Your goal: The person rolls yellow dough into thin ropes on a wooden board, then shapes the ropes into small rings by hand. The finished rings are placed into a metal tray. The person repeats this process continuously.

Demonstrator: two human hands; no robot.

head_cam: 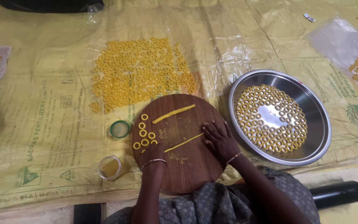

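Note:
A round wooden board [187,174] lies in front of me. My right hand [218,140] lies flat on it, fingers spread, fingertips at the right end of a thin yellow dough rope [184,142]. My left hand [156,152] rests at the rope's left end, and its fingers are hidden from this angle. A thicker dough rope [174,113] lies further back on the board. Several small dough rings [143,133] sit on the board's left side.
A steel plate [322,137] on the right holds many dough rings. More rings [141,72] are spread on clear plastic behind the board. A green lid [119,129] and a small glass jar [110,167] stand to the left. A black cylinder [338,193] lies at the lower right.

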